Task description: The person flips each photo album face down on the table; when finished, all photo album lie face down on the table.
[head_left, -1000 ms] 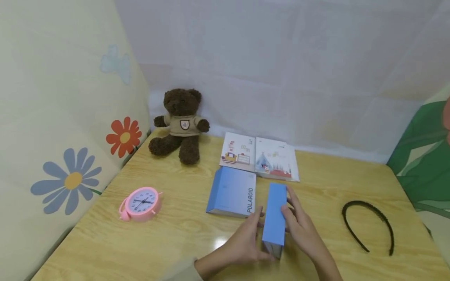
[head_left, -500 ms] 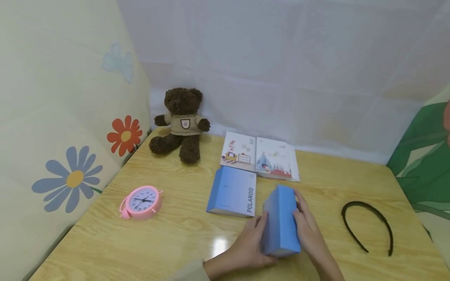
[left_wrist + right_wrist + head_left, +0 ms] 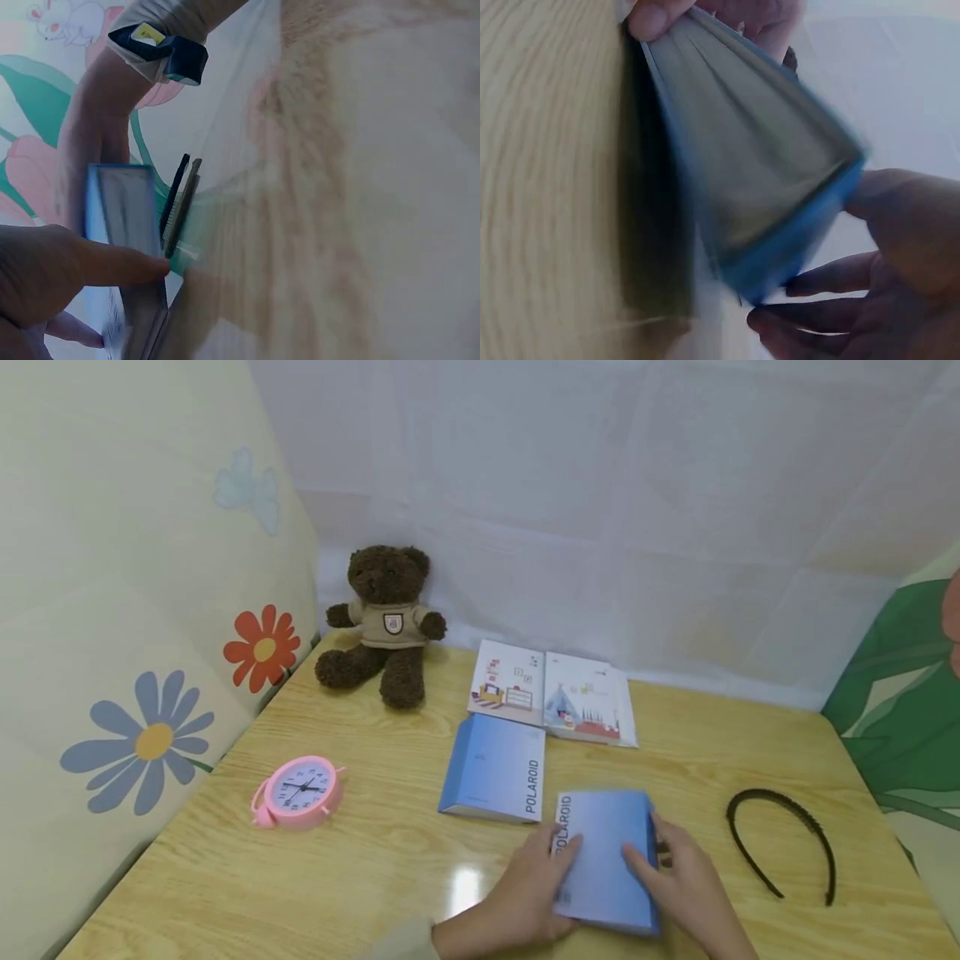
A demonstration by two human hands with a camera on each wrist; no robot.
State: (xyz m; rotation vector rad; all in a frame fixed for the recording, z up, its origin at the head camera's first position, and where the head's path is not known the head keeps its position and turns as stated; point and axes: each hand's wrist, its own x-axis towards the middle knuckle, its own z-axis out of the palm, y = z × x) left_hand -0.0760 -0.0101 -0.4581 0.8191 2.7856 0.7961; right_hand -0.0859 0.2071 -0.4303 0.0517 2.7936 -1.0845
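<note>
A blue photo album [image 3: 603,868] lettered POLAROID, its cover facing up in the head view, is held between both hands a little above the table. My left hand [image 3: 525,889] grips its left edge, thumb on the cover. My right hand [image 3: 688,877] holds the spine side, thumb on the cover and fingers at the spine. In the right wrist view the album [image 3: 757,142] shows its page edges, blurred, with the left thumb on a cover edge. A second blue POLAROID album [image 3: 498,768] lies on the table just beyond the left hand.
Behind the albums lies an open picture book [image 3: 551,693]. A brown teddy bear [image 3: 386,627] sits at the back left, and a pink alarm clock [image 3: 303,792] lies at the left. On the right lies a black headband [image 3: 787,835]. White cloth [image 3: 585,527] backs the wooden table [image 3: 360,877].
The held album has turned from spine-up to cover-up, so its POLAROID lettering now shows. Both hands have turned with it and shifted slightly toward the person. The other things stay put.
</note>
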